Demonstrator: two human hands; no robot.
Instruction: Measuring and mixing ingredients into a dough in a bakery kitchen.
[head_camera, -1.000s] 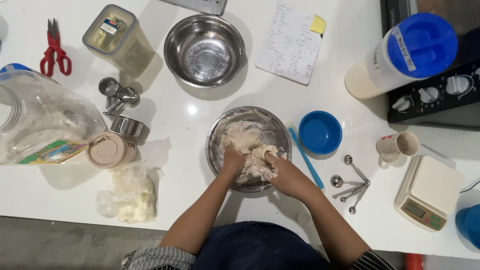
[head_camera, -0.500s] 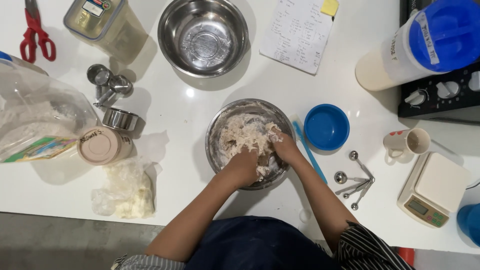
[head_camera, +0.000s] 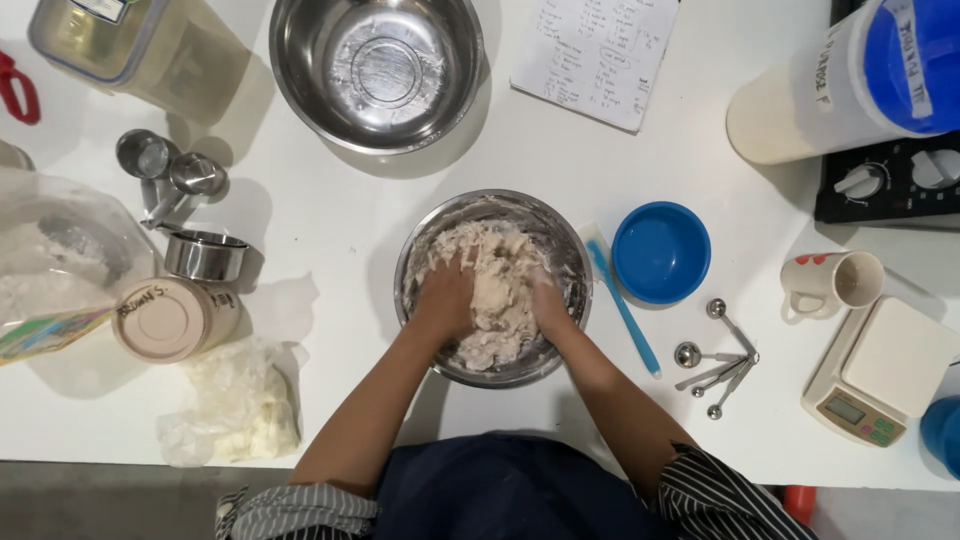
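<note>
Moved since half a second ago: both hands now side by side in the dough, earlier the right one reaching further up. Left hand (head_camera: 445, 300) pressed flat on the pale, shaggy dough (head_camera: 495, 290), fingers spread open, gripping nothing. Right hand (head_camera: 548, 305) sunk at the dough's right edge, fingers partly hidden, cannot tell if closed. Dough inside the steel mixing bowl (head_camera: 575, 245) at the middle of the white tabletop (head_camera: 330, 230). Just right of it a blue spatula (head_camera: 625, 315), then a blue bowl (head_camera: 660, 252) and measuring spoons (head_camera: 715, 360). Above, an empty steel bowl (head_camera: 378, 70).
</note>
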